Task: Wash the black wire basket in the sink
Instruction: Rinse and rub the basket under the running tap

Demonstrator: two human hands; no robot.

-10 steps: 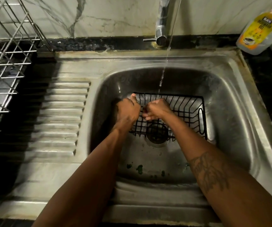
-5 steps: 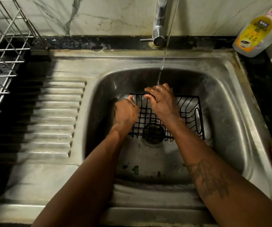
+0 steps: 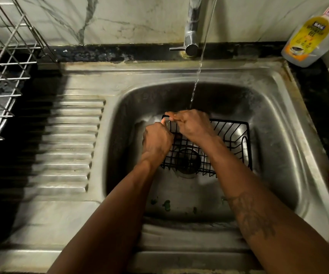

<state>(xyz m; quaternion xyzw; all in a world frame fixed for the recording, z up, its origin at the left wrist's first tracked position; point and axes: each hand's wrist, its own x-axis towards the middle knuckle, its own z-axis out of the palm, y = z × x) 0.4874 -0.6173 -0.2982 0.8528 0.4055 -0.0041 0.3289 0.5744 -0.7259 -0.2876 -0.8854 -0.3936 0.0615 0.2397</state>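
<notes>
Left hand (image 3: 156,138), right hand (image 3: 191,125) — on the black wire basket (image 3: 231,135)

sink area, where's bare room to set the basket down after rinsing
The ribbed drainboard, between the wire rack and the sink basin, is bare. The basin floor nearer you, between the black wire basket and the front rim, holds only green scraps. Crowded: the basin's far half, with basket, left hand, right hand and water stream.

One wire basket (image 3: 231,135), one sink (image 3: 278,115), one tap (image 3: 192,26), one bottle (image 3: 310,34), one rack (image 3: 3,76).
</notes>
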